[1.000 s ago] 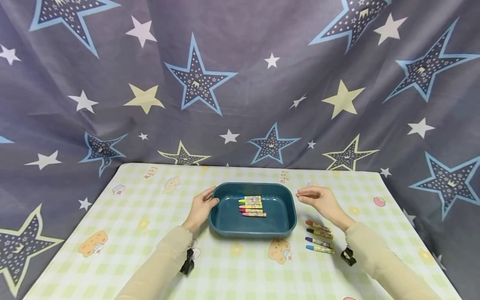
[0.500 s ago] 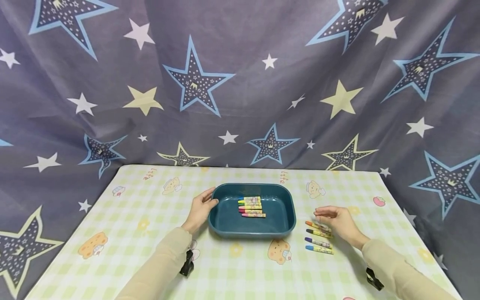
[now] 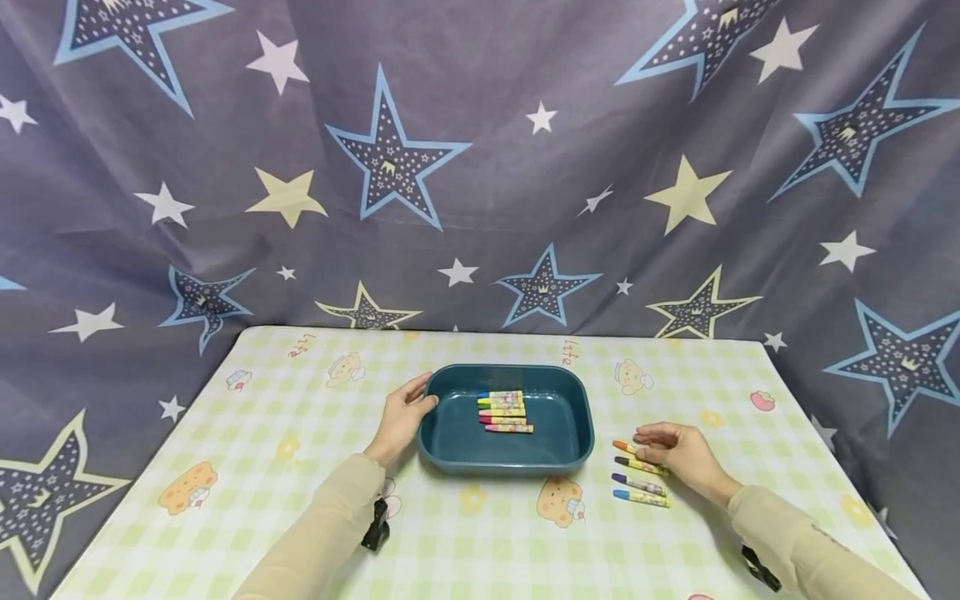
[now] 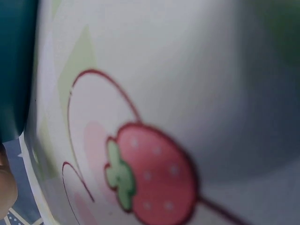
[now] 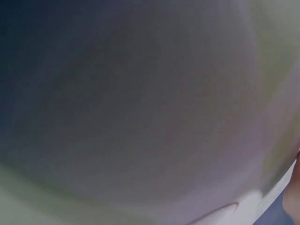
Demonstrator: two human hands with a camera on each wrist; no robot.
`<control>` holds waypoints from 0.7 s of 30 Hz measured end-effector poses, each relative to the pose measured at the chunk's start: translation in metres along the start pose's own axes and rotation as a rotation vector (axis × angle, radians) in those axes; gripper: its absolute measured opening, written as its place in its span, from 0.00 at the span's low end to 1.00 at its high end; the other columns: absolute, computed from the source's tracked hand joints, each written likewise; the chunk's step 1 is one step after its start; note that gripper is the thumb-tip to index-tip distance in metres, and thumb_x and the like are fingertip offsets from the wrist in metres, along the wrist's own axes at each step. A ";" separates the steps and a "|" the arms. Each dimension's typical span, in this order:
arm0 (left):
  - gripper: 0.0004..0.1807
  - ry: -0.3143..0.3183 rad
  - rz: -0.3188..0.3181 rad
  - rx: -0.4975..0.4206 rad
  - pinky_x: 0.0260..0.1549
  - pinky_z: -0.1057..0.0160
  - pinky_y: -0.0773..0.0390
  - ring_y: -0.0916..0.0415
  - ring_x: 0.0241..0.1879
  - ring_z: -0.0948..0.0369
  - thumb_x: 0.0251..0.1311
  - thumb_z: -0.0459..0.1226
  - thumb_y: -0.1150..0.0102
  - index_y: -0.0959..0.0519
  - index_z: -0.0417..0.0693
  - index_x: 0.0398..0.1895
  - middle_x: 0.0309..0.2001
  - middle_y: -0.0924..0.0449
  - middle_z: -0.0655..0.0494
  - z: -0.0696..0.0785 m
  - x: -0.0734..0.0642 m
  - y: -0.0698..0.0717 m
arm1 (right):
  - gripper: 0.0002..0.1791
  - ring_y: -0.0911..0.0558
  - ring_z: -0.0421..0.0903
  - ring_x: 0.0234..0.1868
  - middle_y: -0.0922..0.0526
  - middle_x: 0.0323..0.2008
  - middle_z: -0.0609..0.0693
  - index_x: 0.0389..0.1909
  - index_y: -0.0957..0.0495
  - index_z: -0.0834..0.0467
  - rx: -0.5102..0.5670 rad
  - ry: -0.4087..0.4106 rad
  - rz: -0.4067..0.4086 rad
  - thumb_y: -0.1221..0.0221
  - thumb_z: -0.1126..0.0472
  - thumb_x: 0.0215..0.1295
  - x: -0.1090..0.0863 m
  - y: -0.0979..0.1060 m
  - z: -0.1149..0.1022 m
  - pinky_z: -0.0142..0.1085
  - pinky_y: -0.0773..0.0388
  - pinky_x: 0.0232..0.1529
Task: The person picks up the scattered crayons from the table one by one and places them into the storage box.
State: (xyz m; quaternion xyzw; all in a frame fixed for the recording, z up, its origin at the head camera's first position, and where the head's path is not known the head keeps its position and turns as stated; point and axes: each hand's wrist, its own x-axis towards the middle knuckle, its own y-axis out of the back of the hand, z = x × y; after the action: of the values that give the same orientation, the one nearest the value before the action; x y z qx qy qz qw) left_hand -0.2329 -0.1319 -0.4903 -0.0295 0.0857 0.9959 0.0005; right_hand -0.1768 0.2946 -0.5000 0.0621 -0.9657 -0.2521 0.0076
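In the head view a dark teal plastic box [image 3: 502, 461] stands on the table. My left hand [image 3: 397, 425] holds its left side, thumb at the rim and fingers along the outer wall. Several paper-wrapped crayons [image 3: 504, 412] lie in a row inside it. To the right of the box, my right hand [image 3: 686, 456] pinches an orange crayon [image 3: 622, 447] between thumb and fingers, low over the cloth. Below it lie a black crayon [image 3: 630, 463], a dark purple crayon [image 3: 633, 482] and a light blue crayon [image 3: 637, 497], side by side.
A green-and-white checked tablecloth [image 3: 300, 533] printed with cartoon figures covers the table. Behind it hangs a grey curtain [image 3: 495, 200] with star patterns. The right wrist view is mostly a dark blur; the left wrist view shows a printed strawberry [image 4: 157, 173] on the cloth.
My right hand has moved from beside the box's right rim, rightward and toward me, down to the loose crayons, and now pinches the orange one. My left hand has stayed at the box.
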 end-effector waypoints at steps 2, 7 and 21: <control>0.27 -0.001 0.002 -0.001 0.60 0.55 0.32 0.36 0.63 0.48 0.60 0.33 0.47 0.35 0.42 0.64 0.62 0.33 0.40 0.001 -0.001 0.001 | 0.18 0.17 0.42 0.39 0.18 0.42 0.62 0.44 0.22 0.68 -0.032 0.018 0.005 0.35 0.64 0.52 -0.001 -0.002 -0.001 0.24 0.21 0.38; 0.27 -0.001 0.006 -0.004 0.60 0.55 0.32 0.36 0.63 0.48 0.59 0.32 0.47 0.35 0.42 0.64 0.61 0.33 0.40 0.003 -0.002 0.003 | 0.14 0.17 0.40 0.34 0.18 0.41 0.62 0.42 0.20 0.66 -0.076 0.046 0.006 0.37 0.66 0.54 0.000 -0.004 0.000 0.27 0.19 0.33; 0.27 -0.018 0.000 -0.006 0.60 0.54 0.32 0.37 0.63 0.47 0.59 0.32 0.47 0.35 0.40 0.64 0.61 0.33 0.40 0.002 0.001 0.001 | 0.11 0.16 0.41 0.30 0.16 0.36 0.60 0.39 0.18 0.66 -0.151 -0.007 0.045 0.37 0.68 0.53 0.008 0.000 -0.009 0.28 0.19 0.29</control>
State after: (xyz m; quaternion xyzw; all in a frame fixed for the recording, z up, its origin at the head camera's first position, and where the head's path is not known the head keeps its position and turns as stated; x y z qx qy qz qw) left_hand -0.2338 -0.1324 -0.4881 -0.0205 0.0828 0.9964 0.0012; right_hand -0.1841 0.2896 -0.4926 0.0388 -0.9451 -0.3242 0.0145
